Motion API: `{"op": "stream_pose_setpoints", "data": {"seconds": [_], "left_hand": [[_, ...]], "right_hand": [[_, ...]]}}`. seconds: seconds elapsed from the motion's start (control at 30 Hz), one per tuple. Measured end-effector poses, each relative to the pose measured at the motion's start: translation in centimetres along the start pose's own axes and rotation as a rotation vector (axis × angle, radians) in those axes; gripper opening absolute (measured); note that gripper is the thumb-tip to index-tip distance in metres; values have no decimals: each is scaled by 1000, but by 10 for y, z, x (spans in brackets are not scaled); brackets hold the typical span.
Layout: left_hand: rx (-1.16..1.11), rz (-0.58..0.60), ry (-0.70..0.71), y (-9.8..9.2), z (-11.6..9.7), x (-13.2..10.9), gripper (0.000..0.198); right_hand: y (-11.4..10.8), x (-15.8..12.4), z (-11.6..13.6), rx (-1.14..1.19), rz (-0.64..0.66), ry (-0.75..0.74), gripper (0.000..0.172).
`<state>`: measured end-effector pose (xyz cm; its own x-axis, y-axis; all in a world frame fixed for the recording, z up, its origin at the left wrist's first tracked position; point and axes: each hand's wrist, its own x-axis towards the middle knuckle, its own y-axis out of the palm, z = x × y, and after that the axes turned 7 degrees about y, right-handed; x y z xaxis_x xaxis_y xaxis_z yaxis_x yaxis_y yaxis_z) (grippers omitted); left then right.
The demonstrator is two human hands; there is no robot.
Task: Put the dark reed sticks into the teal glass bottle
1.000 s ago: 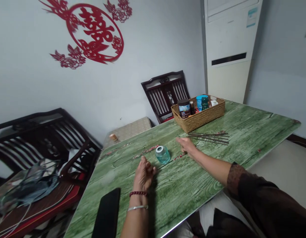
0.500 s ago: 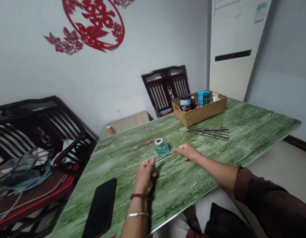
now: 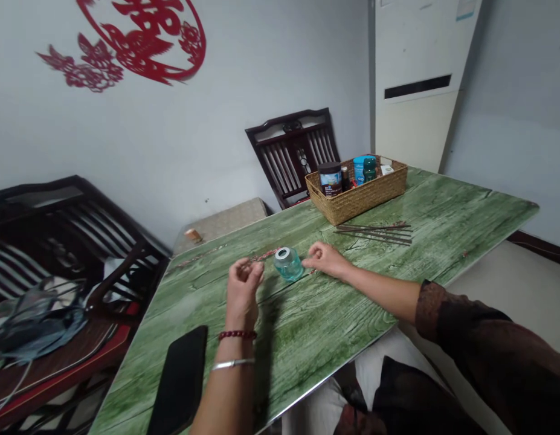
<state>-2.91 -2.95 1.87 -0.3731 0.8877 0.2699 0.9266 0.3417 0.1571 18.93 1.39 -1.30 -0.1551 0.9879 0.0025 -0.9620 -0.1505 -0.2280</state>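
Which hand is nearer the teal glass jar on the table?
The right hand: its fingertips are just beside the teal glass jar, on the jar's right side. The left hand is farther off, to the jar's left, across a small gap.

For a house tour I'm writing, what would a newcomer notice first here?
The red double-happiness papercut on the wall at upper left stands out first. Below it, the green wood-grain tabletop fills the view, with a woven basket of jars and bottles at its far end. Mid-table, the left hand and right hand flank a teal glass jar.
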Motion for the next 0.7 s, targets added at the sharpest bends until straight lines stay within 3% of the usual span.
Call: {"op": "stream_pose_setpoints", "data": {"seconds": [0.1,0.2,0.37,0.5,0.7], "left_hand": [[5,124,159,18,7,16,70],[10,253,202,32,24,17,73],[92,428,235,32,37,10,66],[128,414,223,30,35,10,55],[182,397,245,32,38,11,54]], "right_hand": [[15,19,4,-26,50,-44,80],[31,30,1,-46,130,-120,99],[38,28,-7,-226,152,-251,89],[36,27,-8,-265,126,-256,78],[38,28,-9,-297,103,-263,73]]}}
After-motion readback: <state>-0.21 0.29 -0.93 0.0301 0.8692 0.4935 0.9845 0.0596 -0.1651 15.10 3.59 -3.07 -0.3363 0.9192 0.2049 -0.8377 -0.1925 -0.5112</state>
